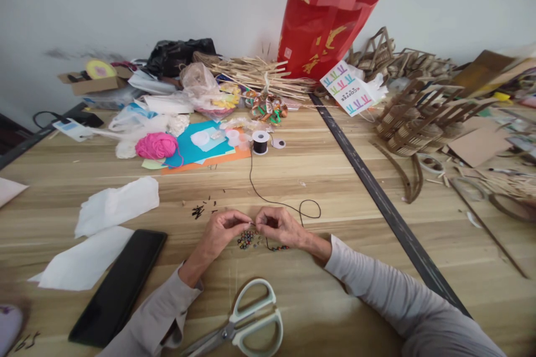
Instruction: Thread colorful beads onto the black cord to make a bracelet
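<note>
My left hand pinches something tiny at its fingertips, too small to make out. Close against it, my right hand is closed on a thin black cord. That cord runs from a white-rimmed spool, makes a loop on the table and passes under the right hand. A few strung beads show on cord below that hand. Under the fingertips lies a small pile of dark multicoloured beads, partly hidden. Scissors with white handles lie nearer to me.
Short black bits lie left of the hands. A black phone-like slab and white paper sheets are at left. Pink yarn, a red bag and small woven baskets stand farther back. A dark strip crosses the table.
</note>
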`<move>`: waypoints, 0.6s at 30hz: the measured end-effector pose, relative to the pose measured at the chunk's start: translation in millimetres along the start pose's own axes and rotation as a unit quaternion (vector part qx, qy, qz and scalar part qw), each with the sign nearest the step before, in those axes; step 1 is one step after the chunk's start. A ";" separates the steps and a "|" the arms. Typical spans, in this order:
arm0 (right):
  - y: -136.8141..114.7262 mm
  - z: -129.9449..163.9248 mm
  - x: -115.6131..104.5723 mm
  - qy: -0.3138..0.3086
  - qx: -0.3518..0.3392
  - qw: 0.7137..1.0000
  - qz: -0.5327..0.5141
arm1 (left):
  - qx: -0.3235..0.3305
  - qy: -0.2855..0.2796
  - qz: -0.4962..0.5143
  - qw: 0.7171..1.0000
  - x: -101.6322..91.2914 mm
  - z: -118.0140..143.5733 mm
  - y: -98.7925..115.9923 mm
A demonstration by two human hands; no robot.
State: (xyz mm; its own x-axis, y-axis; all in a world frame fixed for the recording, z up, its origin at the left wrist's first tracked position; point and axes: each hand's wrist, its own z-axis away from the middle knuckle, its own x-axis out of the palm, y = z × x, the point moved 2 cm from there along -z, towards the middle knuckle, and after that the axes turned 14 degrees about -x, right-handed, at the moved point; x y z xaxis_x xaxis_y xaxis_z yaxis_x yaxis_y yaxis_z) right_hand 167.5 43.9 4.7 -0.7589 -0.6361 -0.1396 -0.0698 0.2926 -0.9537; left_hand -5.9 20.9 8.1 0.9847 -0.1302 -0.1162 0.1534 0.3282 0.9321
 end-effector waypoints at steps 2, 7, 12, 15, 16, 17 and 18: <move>0.4 0.1 0.0 0.000 0.001 1.000 0.004 | 0.004 -0.002 -0.004 1.000 -0.1 -0.2 -0.4; -1.1 -0.1 0.3 0.000 0.010 1.000 -0.007 | 0.000 -0.006 -0.005 1.000 -0.3 -0.9 -2.4; -2.3 -0.6 0.7 0.009 0.010 1.000 0.006 | 0.005 -0.008 -0.001 1.000 0.2 -1.7 -4.0; -1.5 -0.8 1.1 0.013 0.011 1.000 0.008 | 0.007 -0.005 0.001 1.000 0.2 -1.3 -3.7; -1.1 -0.8 1.2 0.014 0.011 1.000 0.009 | 0.006 -0.004 0.001 1.000 0.2 -1.1 -3.4; -0.6 -0.8 1.3 0.015 0.011 1.000 0.010 | 0.005 -0.002 0.003 1.000 0.2 -0.9 -3.2; -0.2 -0.8 1.3 0.016 0.011 1.000 0.012 | 0.004 0.000 0.003 1.000 0.1 -0.8 -3.0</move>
State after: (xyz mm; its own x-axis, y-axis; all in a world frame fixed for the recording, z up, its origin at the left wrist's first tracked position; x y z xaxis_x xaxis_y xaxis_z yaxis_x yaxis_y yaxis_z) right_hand 166.0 43.6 4.9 -0.7806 -0.6059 -0.1535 -0.0378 0.2909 -0.9560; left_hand -6.2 20.7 5.0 0.9856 -0.1286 -0.1094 0.1458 0.3215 0.9356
